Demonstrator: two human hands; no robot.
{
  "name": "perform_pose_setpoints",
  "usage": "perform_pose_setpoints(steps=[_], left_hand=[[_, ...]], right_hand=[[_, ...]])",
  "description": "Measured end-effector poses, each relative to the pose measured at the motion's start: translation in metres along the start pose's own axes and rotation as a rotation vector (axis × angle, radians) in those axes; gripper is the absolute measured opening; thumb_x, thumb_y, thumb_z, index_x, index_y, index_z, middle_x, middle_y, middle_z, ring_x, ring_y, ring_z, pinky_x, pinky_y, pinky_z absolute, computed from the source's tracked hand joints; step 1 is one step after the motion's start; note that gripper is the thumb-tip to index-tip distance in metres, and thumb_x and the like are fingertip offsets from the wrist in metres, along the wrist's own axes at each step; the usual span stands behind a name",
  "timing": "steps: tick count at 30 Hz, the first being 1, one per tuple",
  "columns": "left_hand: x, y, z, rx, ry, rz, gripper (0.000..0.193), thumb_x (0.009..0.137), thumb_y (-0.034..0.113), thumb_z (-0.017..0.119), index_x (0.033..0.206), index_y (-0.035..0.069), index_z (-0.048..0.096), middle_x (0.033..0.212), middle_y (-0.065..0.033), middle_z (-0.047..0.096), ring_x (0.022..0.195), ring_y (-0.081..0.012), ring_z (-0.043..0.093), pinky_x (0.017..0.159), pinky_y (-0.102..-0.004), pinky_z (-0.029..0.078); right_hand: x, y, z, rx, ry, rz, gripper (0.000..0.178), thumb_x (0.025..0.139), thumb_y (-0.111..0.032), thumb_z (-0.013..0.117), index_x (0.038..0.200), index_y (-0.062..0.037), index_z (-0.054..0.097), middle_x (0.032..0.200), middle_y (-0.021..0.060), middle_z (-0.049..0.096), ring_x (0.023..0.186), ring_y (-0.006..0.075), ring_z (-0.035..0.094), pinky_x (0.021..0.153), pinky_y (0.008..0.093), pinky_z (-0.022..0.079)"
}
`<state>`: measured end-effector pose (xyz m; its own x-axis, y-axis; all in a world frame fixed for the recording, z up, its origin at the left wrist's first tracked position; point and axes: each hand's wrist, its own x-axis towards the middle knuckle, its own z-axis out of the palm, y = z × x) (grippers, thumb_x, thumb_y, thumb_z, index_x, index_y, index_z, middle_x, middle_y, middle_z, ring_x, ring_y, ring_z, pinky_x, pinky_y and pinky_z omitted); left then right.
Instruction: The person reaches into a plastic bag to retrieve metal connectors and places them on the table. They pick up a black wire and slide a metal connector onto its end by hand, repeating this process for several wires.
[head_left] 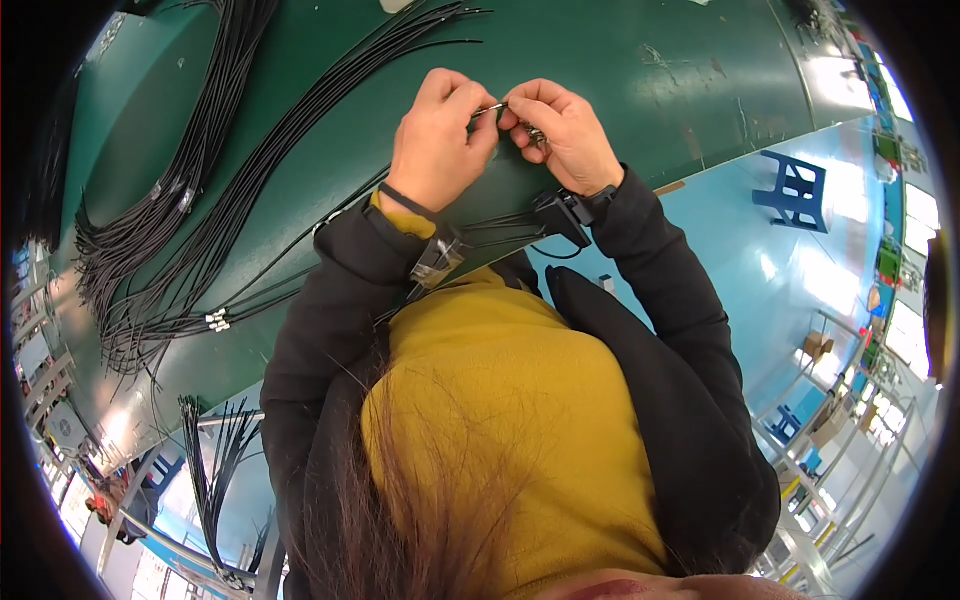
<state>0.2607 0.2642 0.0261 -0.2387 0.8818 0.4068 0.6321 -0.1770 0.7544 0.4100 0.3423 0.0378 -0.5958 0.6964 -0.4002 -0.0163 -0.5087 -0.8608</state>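
Observation:
My left hand (436, 145) is closed in a pinch on a thin black cable (487, 110), whose end points toward the right hand. My right hand (572, 135) meets it there, thumb and forefinger pinched at the cable's tip. What sits exactly at that tip is too small to make out. Several small metal pieces (537, 136) lie under the curled fingers of the right hand. Both hands are above the green table (660, 125). Left of them, a loose bundle of black cables (290, 130) runs across the table.
Another thick bundle of black cables (212, 110), bound with clear tape, lies farther left. Small white pieces (217, 320) sit on cables near the table's front edge. More black cables (210, 480) hang below at left. A blue stool (797, 190) stands on the floor at right.

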Motion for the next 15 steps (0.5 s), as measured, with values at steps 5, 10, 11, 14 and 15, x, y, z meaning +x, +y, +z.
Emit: perform_pose_setpoints(steps=[5, 10, 11, 14, 15], left_hand=[[-0.005, -0.001, -0.011, 0.034, -0.026, -0.017, 0.009, 0.079, -0.001, 0.063, 0.087, 0.004, 0.063, 0.089, -0.0077, 0.058, 0.065, -0.0197, 0.059, 0.056, -0.0281, 0.048], [-0.037, -0.013, -0.068, 0.234, -0.082, -0.009, 0.007, 0.079, 0.001, 0.064, 0.085, 0.004, 0.062, 0.087, -0.0093, 0.058, 0.07, -0.0251, 0.06, 0.061, -0.0333, 0.049], [-0.047, -0.018, -0.086, 0.269, -0.076, -0.03, 0.007, 0.079, 0.001, 0.064, 0.085, 0.004, 0.062, 0.087, -0.0093, 0.058, 0.07, -0.0251, 0.06, 0.061, -0.0333, 0.049], [-0.092, -0.039, -0.149, 0.494, -0.061, -0.068, 0.006, 0.076, 0.006, 0.067, 0.081, 0.008, 0.065, 0.082, -0.0073, 0.059, 0.077, -0.0277, 0.06, 0.064, -0.0367, 0.048], [-0.107, -0.045, -0.169, 0.558, -0.044, -0.101, 0.006, 0.074, 0.009, 0.069, 0.079, 0.011, 0.066, 0.08, -0.0047, 0.059, 0.078, -0.0268, 0.06, 0.063, -0.0371, 0.048]], right_hand=[[0.003, -0.002, 0.001, -0.214, -0.011, -0.034, 0.012, 0.092, -0.014, 0.057, 0.093, -0.0029, 0.057, 0.079, 0.0019, 0.056, 0.062, 0.0052, 0.047, 0.047, 0.0183, 0.034], [-0.002, -0.003, -0.024, -0.172, 0.01, 0.015, 0.011, 0.093, -0.014, 0.056, 0.091, -0.0032, 0.055, 0.077, -0.0001, 0.05, 0.058, 0.0035, 0.04, 0.046, 0.0173, 0.029], [-0.006, -0.003, -0.03, -0.182, 0.007, 0.023, 0.011, 0.093, -0.014, 0.056, 0.091, -0.0033, 0.055, 0.077, -0.0002, 0.05, 0.058, 0.0033, 0.039, 0.046, 0.0172, 0.029], [-0.011, -0.002, -0.046, -0.215, -0.029, 0.057, 0.011, 0.094, -0.014, 0.055, 0.091, -0.0034, 0.055, 0.077, -0.0005, 0.049, 0.057, 0.0028, 0.039, 0.045, 0.017, 0.029], [-0.013, -0.001, -0.049, -0.246, -0.022, 0.079, 0.011, 0.094, -0.014, 0.055, 0.092, -0.0033, 0.055, 0.077, -0.0006, 0.049, 0.057, 0.0026, 0.038, 0.045, 0.0169, 0.029]])
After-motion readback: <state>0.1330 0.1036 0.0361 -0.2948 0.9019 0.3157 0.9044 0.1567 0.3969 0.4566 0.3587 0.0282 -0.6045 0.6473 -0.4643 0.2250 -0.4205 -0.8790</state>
